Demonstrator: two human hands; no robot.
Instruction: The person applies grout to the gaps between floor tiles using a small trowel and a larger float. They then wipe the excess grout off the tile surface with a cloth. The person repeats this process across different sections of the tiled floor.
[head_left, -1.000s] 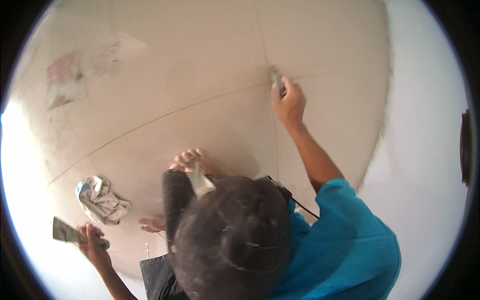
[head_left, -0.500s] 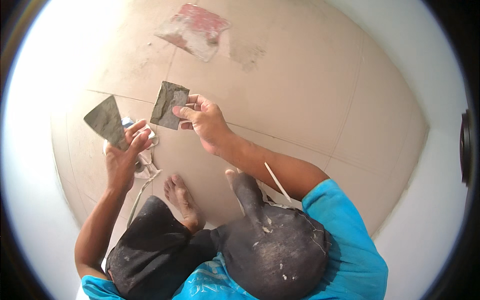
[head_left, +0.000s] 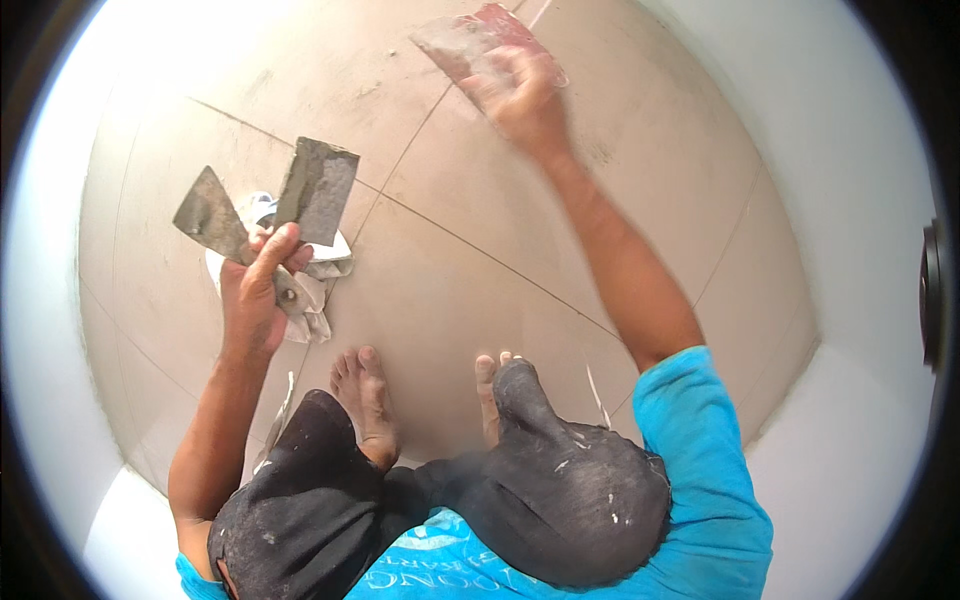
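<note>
Two bare feet (head_left: 365, 400) rest nearest on the tiled floor (head_left: 450, 290). Farther left, the left hand (head_left: 255, 300) has its fingers clamped on both putty knives (head_left: 318, 190) above a crumpled rag (head_left: 300, 290); one blade could slip loose. Farthest, the right hand (head_left: 520, 95), blurred, reaches a reddish patch (head_left: 500, 25); whether its fingers are closed cannot be told.

Right hand (head_left: 520, 95) motion-blurred

Bare tile (head_left: 480, 290) at centre gives free passage; rag (head_left: 318, 290) at 9 o'clock, feet (head_left: 365, 395) at 6, red sheet (head_left: 490, 35) at 12 obstruct.
</note>
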